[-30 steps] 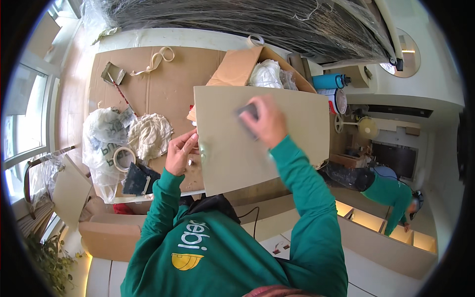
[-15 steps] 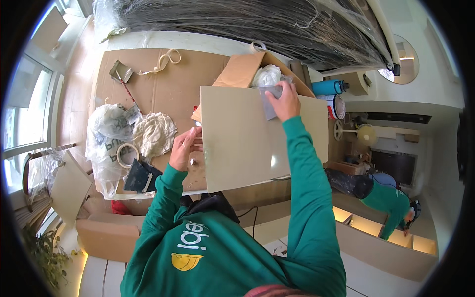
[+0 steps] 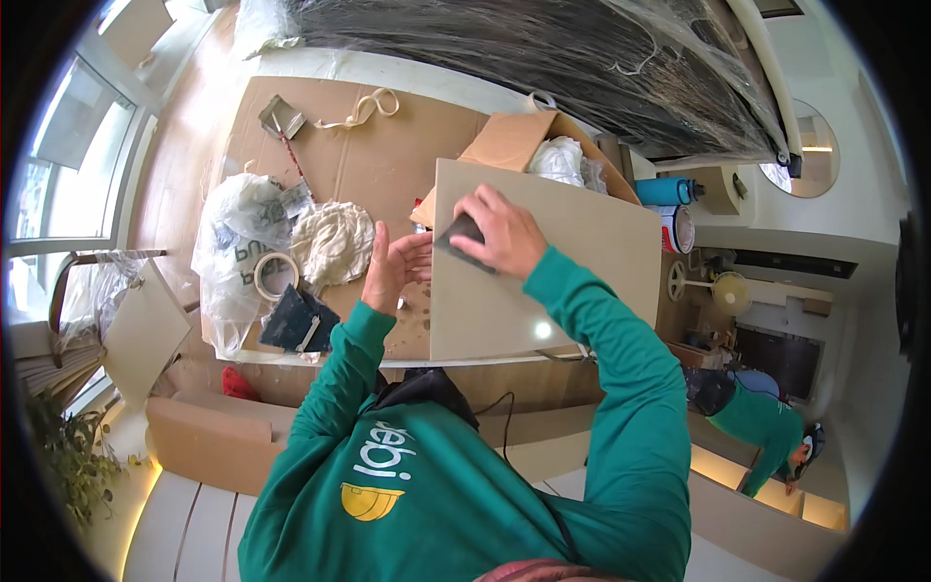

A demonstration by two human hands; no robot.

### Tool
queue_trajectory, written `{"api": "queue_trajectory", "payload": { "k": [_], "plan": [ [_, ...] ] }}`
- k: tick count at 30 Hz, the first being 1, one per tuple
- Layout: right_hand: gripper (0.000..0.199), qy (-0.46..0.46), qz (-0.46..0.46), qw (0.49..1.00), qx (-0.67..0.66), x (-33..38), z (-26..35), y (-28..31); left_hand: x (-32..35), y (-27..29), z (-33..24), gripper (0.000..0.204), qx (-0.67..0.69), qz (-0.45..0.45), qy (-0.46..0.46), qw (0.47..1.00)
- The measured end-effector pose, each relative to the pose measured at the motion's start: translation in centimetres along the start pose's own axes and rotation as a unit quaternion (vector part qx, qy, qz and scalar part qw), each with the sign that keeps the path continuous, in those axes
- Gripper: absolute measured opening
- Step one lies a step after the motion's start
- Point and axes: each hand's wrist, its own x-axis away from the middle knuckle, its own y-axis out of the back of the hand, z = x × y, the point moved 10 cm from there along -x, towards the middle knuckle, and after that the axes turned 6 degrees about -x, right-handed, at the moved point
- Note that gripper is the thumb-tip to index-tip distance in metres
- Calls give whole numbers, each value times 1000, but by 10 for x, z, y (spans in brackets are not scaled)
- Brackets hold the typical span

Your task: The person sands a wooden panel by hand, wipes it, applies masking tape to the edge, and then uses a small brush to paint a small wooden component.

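Note:
A flat beige panel [image 3: 553, 257] lies in front of me over the cardboard-covered table. My right hand [image 3: 504, 233] presses a small dark grey sheet of sandpaper [image 3: 464, 239] on the panel's upper left part, near the left edge. Just outside that edge is my left hand [image 3: 393, 269], palm turned toward the panel, thumb raised and fingers stretched out. It holds nothing; whether its fingertips touch the panel's edge I cannot tell. To its left lie a crumpled cream cloth [image 3: 333, 242] and dark folded sheets [image 3: 297, 320].
A plastic bag [image 3: 233, 247] and tape roll [image 3: 275, 275] lie on the left; a small container [image 3: 282, 116] with a brush and a loose strip [image 3: 373, 107] are farther back. Behind the panel stands an open cardboard box [image 3: 504, 142], beside a blue bottle [image 3: 669, 191]. Another person [image 3: 761, 417] bends at right.
My right hand has slid the sandpaper from the panel's far edge toward its left edge and nearer me. My left hand's fingers have spread, with the thumb lifted. The view has shifted slightly.

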Motion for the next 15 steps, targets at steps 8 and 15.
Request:
{"api": "queue_trajectory", "payload": {
  "k": [8, 15],
  "plan": [
    [31, 11, 21, 1000, -20, 20, 11, -7, 8, 1, -3, 100, 74, -10, -27, 997],
    [32, 40, 157, 979, -121, 198, 98, -50, 25, 8, -25, 52, -176, -85, -124, 973]
  ]
}}
